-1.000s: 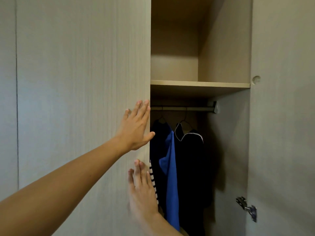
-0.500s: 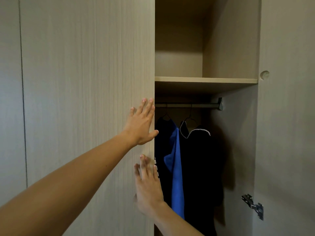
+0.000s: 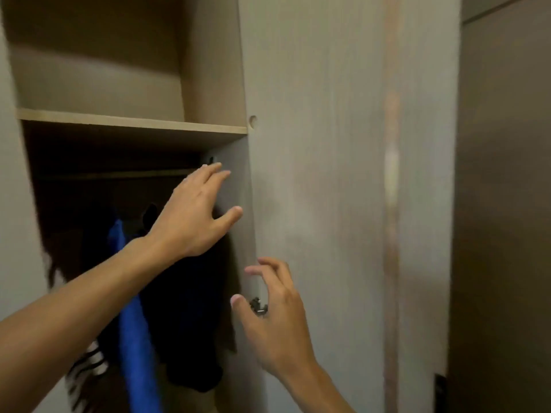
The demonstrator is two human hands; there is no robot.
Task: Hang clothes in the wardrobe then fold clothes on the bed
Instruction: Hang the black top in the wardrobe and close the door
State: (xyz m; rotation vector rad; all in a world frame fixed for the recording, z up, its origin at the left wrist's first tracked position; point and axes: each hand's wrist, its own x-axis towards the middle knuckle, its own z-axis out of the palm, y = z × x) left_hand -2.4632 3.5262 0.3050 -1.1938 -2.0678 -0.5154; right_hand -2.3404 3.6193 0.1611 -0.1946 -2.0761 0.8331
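a person's left hand (image 3: 196,214), fingers spread and holding nothing, hovers by the inner side wall of an open wardrobe (image 3: 313,144) near the rail (image 3: 119,174). the right hand (image 3: 275,320), loosely curled and holding nothing, is beside a metal hinge (image 3: 258,307). a blue garment (image 3: 131,323), a black garment (image 3: 185,308) and a striped garment (image 3: 89,365) hang below the shelf (image 3: 131,124).

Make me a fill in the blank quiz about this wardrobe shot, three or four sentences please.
1. The left hand and the right hand each hold ____.
2. The metal hinge shows beside the thumb of the ____ hand.
3. The middle garment, between the striped garment and the black garment, is bright ____.
4. The shelf sits ____ the hanging clothes.

Missing words: nothing; right; blue; above.
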